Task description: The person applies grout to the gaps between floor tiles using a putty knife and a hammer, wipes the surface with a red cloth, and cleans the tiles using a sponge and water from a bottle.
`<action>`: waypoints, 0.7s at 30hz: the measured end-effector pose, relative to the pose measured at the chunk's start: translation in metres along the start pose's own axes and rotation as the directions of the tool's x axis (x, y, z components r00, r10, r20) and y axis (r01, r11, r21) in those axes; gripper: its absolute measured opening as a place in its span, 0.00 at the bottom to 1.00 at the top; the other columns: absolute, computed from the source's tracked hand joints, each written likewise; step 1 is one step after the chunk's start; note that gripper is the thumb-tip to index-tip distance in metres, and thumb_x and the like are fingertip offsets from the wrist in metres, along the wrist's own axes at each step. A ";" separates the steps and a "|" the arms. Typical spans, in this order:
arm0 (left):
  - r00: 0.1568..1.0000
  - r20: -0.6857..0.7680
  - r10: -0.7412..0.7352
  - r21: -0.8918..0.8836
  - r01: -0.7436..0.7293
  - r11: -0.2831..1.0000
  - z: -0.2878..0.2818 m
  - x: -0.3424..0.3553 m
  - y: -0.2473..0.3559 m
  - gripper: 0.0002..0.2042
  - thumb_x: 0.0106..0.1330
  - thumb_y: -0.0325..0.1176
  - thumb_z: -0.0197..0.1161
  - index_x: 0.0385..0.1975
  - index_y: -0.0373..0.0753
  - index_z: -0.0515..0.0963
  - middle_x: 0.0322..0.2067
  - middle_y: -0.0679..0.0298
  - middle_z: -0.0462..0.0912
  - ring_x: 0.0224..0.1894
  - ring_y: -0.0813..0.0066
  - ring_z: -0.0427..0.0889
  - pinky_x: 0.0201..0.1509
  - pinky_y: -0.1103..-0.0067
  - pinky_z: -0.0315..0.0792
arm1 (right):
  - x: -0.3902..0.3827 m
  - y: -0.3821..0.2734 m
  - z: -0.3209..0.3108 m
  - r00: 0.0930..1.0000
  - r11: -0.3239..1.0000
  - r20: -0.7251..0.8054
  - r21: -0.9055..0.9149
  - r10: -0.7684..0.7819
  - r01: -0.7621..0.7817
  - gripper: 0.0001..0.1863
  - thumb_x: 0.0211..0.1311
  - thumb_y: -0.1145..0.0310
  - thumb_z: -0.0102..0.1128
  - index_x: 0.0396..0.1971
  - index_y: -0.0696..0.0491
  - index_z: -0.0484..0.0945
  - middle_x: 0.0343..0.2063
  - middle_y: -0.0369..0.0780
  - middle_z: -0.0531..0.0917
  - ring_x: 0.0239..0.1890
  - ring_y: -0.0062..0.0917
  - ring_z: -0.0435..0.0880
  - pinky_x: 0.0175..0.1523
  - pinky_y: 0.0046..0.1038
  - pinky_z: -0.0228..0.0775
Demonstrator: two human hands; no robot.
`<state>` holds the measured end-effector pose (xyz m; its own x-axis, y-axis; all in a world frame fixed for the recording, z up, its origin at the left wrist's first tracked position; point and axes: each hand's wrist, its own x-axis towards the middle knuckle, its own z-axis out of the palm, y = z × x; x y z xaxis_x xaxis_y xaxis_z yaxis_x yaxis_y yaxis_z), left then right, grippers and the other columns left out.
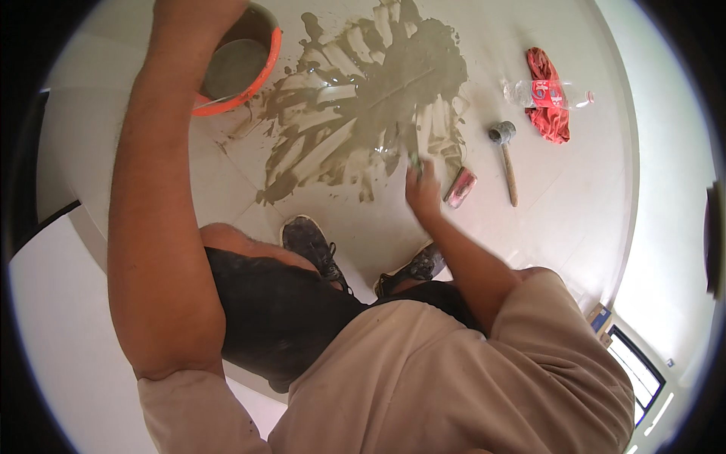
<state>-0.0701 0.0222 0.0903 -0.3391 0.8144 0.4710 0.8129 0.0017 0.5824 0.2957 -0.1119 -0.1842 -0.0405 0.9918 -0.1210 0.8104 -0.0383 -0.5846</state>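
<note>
At the upper left, my left hand [203, 9] is at the rim of an orange-rimmed bucket [273, 62] that holds grey slurry [236, 66]. The top edge of the picture cuts this hand off, so its fingers do not show. My right hand [423, 188] is closed around a small hand tool with a greenish grip [414, 160], blurred by motion; its exact kind is not clear. That tool reaches into the near edge of a wide smear of wet grey slurry [412, 72] on the pale tiled floor [355, 219].
Right of my hand lies a small reddish-pink block [460, 188], then a mallet [509, 163] with a wooden handle. Farther right, a clear plastic bottle [522, 94] with a red label lies across a red cloth [550, 125]. My shoes [314, 246] stand just short of the smear.
</note>
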 end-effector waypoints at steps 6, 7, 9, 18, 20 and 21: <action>0.699 0.678 -0.226 0.165 0.155 0.974 0.059 -0.026 -0.010 0.25 0.68 0.53 0.59 0.37 0.31 0.82 0.32 0.52 0.85 0.39 0.59 0.83 0.49 0.67 0.73 | 0.102 -0.051 -0.016 0.962 0.873 0.056 0.408 0.267 -0.266 0.18 0.68 0.60 0.55 0.49 0.58 0.69 0.28 0.42 0.79 0.25 0.27 0.77 0.28 0.30 0.70; 0.594 0.781 -0.193 0.140 0.135 0.981 0.072 -0.037 -0.012 0.28 0.69 0.55 0.58 0.35 0.29 0.82 0.31 0.50 0.84 0.38 0.57 0.83 0.48 0.66 0.73 | 0.099 -0.084 -0.025 0.931 0.736 0.162 0.575 0.326 -0.358 0.18 0.69 0.60 0.54 0.49 0.57 0.68 0.29 0.37 0.76 0.24 0.18 0.72 0.26 0.23 0.67; 0.421 0.871 -0.253 0.157 0.251 0.955 0.093 -0.066 0.011 0.30 0.70 0.57 0.56 0.33 0.26 0.81 0.30 0.50 0.84 0.36 0.57 0.82 0.47 0.63 0.73 | 0.079 -0.139 -0.043 0.915 0.528 0.251 0.755 0.315 -0.389 0.16 0.70 0.62 0.52 0.49 0.58 0.68 0.31 0.39 0.77 0.26 0.19 0.74 0.28 0.23 0.68; 0.316 0.841 -0.439 0.054 0.759 0.649 0.100 -0.104 0.028 0.19 0.72 0.47 0.57 0.32 0.34 0.80 0.25 0.64 0.77 0.25 0.77 0.75 0.28 0.77 0.66 | 0.079 -0.133 -0.064 0.960 0.707 0.281 0.681 -0.013 -0.190 0.18 0.73 0.57 0.52 0.41 0.59 0.79 0.30 0.40 0.85 0.30 0.25 0.81 0.39 0.29 0.74; 0.334 0.830 -0.446 0.097 0.702 0.706 0.088 -0.086 0.024 0.18 0.71 0.46 0.57 0.30 0.35 0.79 0.25 0.64 0.76 0.24 0.77 0.74 0.28 0.77 0.66 | 0.118 -0.049 -0.071 0.996 0.962 -0.085 0.273 0.017 0.007 0.16 0.70 0.59 0.55 0.41 0.57 0.83 0.34 0.47 0.87 0.37 0.41 0.85 0.45 0.39 0.75; 0.353 0.824 -0.443 0.130 0.643 0.755 0.080 -0.075 0.024 0.16 0.70 0.45 0.58 0.29 0.37 0.78 0.24 0.64 0.76 0.24 0.77 0.73 0.29 0.77 0.66 | 0.132 0.004 -0.077 0.953 0.991 -0.299 0.103 -0.056 0.090 0.14 0.67 0.61 0.57 0.41 0.57 0.82 0.37 0.50 0.86 0.41 0.45 0.85 0.48 0.41 0.75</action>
<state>0.0132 0.0074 0.0158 -0.0892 0.7648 -0.6381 0.4570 0.6006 0.6560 0.3391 0.0287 -0.1408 0.0909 0.9833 0.1574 0.7390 0.0393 -0.6726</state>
